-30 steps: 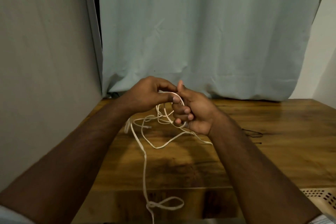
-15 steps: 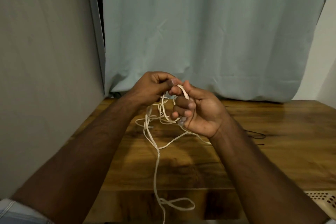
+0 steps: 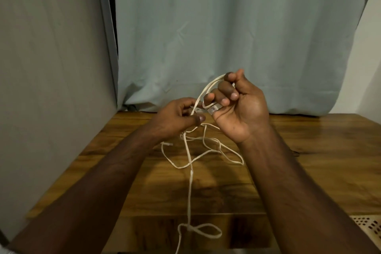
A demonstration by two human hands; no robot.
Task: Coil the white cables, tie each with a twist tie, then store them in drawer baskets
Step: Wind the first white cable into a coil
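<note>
A long white cable [image 3: 189,173] trails in loose loops over the wooden table [image 3: 309,163] and hangs past its front edge, where it forms a knot-like loop. My right hand [image 3: 241,109] is raised above the table, palm toward me, with fingers curled round a loop of the cable and its pale plug end. My left hand [image 3: 177,117] sits lower and to the left, pinching the same cable between thumb and fingers where it comes down from the right hand.
A pale curtain [image 3: 226,37] hangs behind the table and a grey wall [image 3: 51,68] stands at the left. A thin dark tie [image 3: 295,152] lies on the table right of my right forearm. A perforated basket corner [image 3: 369,225] shows at bottom right.
My right hand rose and moved right, drawing a longer arc of cable up. My left hand dropped lower, sliding along the cable. The hands are farther apart.
</note>
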